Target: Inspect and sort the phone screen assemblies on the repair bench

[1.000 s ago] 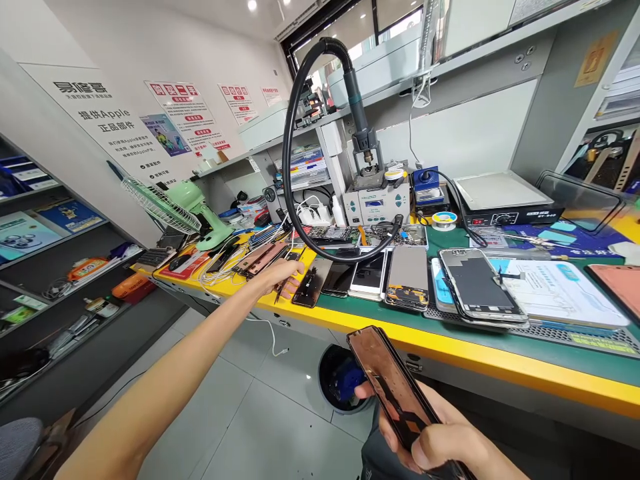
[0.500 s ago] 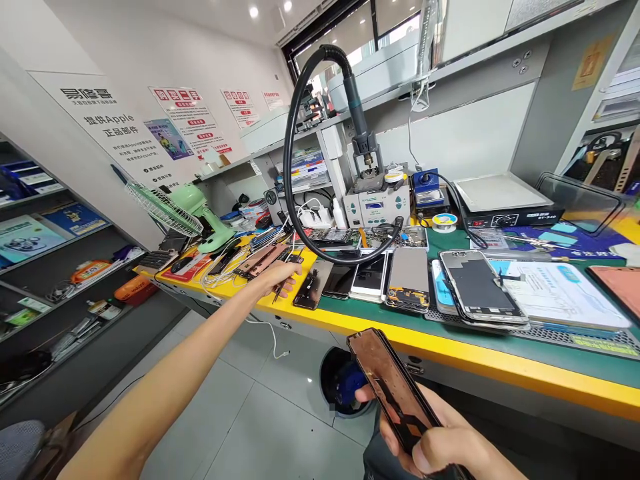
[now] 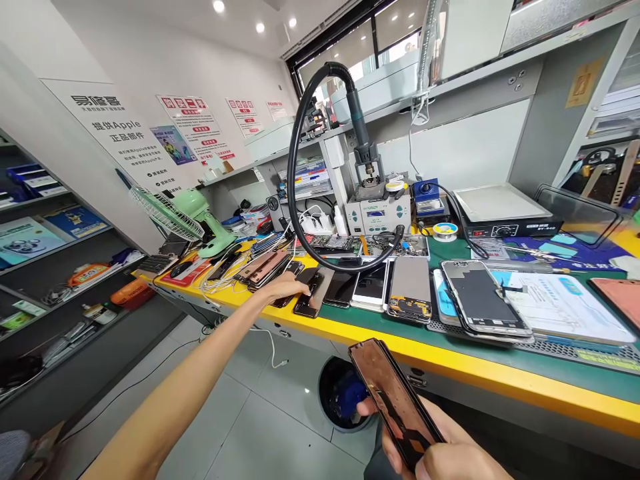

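Observation:
My right hand [image 3: 450,453] is wrapped round a stack of phone screens [image 3: 395,400] with a copper-brown back on top, held in front of the bench's yellow edge. Stretched out over the bench, my left hand [image 3: 289,288] is at the dark phone parts, beside a dark phone panel [image 3: 313,293]; its fingertips are partly hidden, so its grip is unclear. Left of it lies a pile of copper-brown panels [image 3: 265,268]. Further right are a white-framed phone [image 3: 370,285] and a grey panel with orange flex [image 3: 410,287].
A black hose [image 3: 291,167] arches over the bench from the hot-air station [image 3: 379,215]. A green fan [image 3: 193,217] stands at the left. Stacked screens [image 3: 483,297] lie on the right. Below the bench edge is a round bin [image 3: 327,407].
My left hand has moved slightly right, from the dark parts by the copper-brown pile to beside the dark panel. The view has shifted a little. My right hand still holds the screens.

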Motion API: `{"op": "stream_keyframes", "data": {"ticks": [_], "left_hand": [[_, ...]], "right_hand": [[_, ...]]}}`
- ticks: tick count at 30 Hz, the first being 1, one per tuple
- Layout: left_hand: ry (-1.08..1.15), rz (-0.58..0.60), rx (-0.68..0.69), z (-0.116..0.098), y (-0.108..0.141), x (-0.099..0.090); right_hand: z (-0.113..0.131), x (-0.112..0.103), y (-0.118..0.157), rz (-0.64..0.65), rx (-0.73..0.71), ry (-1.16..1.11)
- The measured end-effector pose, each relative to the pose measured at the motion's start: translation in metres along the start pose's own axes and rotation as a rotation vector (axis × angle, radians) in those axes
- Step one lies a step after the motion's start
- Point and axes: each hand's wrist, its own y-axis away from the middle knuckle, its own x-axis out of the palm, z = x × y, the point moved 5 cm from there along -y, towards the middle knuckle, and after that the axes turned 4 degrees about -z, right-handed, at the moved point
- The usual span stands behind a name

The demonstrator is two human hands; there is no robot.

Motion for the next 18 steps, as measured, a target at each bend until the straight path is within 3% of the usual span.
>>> {"op": "stream_keyframes", "data": {"ticks": [4, 9, 14, 18], "left_hand": [[-0.071, -0.008, 0.019, -0.006, 0.004, 0.000], [-0.168, -0.075, 0.041, -0.015, 0.007, -0.005], [-0.265, -0.116, 0.045, -0.015, 0.002, -0.008], [-0.311, -0.141, 0.075, -0.013, 0.000, -0.008]], "right_hand": [[-0.010, -0.011, -0.009, 0.006, -0.003, -0.002], [-0.028, -0.027, -0.024, 0.122, 0.038, 0.032], [-0.029, -0.028, -0.024, 0.128, -0.011, 0.078], [-0.028, -0.028, -0.018, 0.044, -0.021, 0.025]]}}
